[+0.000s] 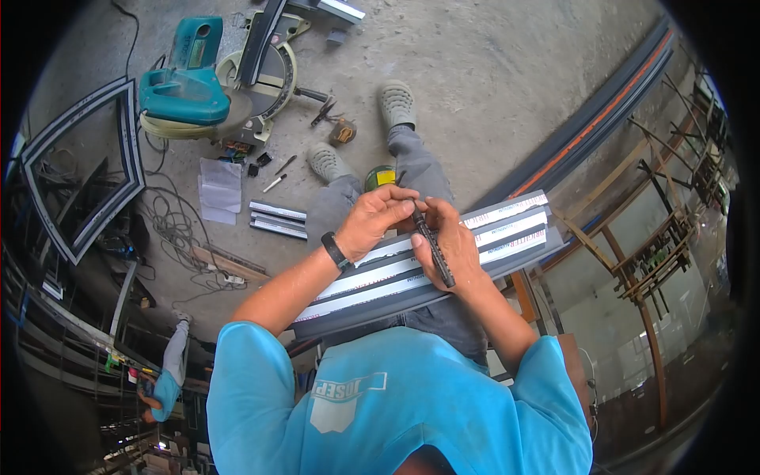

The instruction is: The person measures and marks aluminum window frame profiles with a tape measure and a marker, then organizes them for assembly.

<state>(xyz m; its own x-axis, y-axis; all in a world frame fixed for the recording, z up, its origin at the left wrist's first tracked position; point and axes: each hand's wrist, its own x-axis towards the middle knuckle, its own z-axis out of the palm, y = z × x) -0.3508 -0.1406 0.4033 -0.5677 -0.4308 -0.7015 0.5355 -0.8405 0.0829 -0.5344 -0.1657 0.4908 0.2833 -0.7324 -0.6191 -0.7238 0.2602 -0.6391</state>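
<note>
A dark, patterned pen-like tool (434,250) lies slanted in my right hand (454,247), whose fingers are wrapped round it. My left hand (375,222), below a black wristband (336,252), is pinched at the tool's upper end; whatever is between its fingertips is too small to tell. Beneath both hands, dark grey aluminium profiles (372,305) with white printed film strips rest across my lap. A green and yellow round object (381,177) is partly hidden behind my left hand.
A teal miter saw (186,99) stands at upper left. Near it lie papers (220,190), a white marker (274,183) and a tangled cable (176,229). Long profiles (586,119) lie at upper right. A frame (39,166) is at far left, with another person (168,388) below it.
</note>
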